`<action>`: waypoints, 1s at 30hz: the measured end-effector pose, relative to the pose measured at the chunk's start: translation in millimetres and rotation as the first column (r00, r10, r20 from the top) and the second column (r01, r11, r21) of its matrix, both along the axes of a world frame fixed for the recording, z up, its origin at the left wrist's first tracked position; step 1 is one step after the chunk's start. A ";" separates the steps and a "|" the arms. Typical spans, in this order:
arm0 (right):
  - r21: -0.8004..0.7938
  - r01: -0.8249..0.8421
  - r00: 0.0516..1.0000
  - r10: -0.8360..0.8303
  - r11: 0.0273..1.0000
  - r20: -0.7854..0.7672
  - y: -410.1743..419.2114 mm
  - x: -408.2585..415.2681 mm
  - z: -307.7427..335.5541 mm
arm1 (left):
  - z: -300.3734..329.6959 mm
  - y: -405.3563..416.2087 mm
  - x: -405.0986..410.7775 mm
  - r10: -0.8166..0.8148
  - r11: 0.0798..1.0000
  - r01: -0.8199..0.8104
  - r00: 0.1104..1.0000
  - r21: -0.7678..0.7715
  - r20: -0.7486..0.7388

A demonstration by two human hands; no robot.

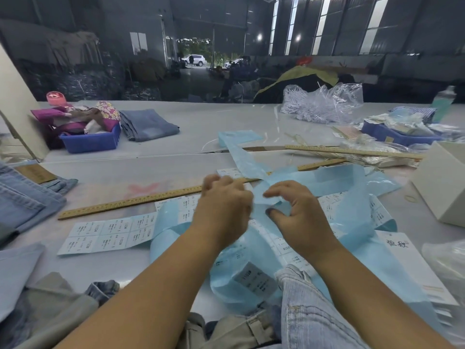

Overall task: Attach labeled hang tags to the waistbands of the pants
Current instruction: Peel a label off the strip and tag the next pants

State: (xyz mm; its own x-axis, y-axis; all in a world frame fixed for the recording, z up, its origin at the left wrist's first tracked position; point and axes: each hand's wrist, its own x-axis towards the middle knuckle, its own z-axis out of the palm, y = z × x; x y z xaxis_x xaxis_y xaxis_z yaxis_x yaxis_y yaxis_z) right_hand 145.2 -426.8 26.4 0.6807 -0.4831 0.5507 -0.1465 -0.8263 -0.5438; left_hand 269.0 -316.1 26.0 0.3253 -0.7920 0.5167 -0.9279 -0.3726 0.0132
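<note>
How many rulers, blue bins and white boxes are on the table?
Wooden rulers: 2, a near one and a far one.
Blue bins: 2, one on the left and one on the right.
White box: 1.
Total: 5.

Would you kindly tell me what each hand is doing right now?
Left hand: fingers curled, blurred; whether it holds anything cannot be told.
Right hand: pinching the light blue label strip.
</note>
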 end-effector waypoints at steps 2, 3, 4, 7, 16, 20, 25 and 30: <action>0.060 0.225 0.970 -0.217 0.973 -0.113 -9.6 -1.2 -5.5 | -2.0 7.7 13.7 0.243 0.970 -0.244 0.968 0.001 -0.065; 0.082 0.361 0.911 -0.332 0.929 -0.245 -15.7 -3.2 -8.3 | -3.3 14.9 21.9 0.353 0.936 -0.352 0.930 0.020 -0.106; 0.063 0.481 0.812 -0.418 0.874 -0.407 -20.4 -5.6 -10.8 | -5.5 21.3 30.6 0.433 0.901 -0.432 0.890 0.036 -0.146; 0.011 0.609 0.520 -0.388 0.793 -0.761 -22.5 -8.4 -18.0 | -12.9 32.7 41.7 0.559 0.829 -0.537 0.792 0.155 -0.247; 0.135 0.459 0.700 -0.264 0.878 -0.664 -22.4 -7.6 -25.0 | -16.6 2.1 8.4 -0.027 0.991 0.052 0.982 0.127 -0.187; 0.230 0.164 0.956 -0.098 0.959 -0.276 -14.2 -3.1 -17.3 | -11.4 -5.2 -0.2 -0.036 0.994 0.106 0.551 0.026 -0.834; 0.114 -0.104 0.993 0.110 0.988 -0.047 -2.4 -1.2 -6.4 | -8.6 -8.6 0.3 -0.053 0.993 0.111 0.120 -0.039 -0.991; 0.096 -0.123 0.992 0.126 0.988 -0.026 1.2 -2.8 -2.0 | -4.1 -8.5 0.3 -0.196 0.979 0.036 -0.115 -0.201 -0.974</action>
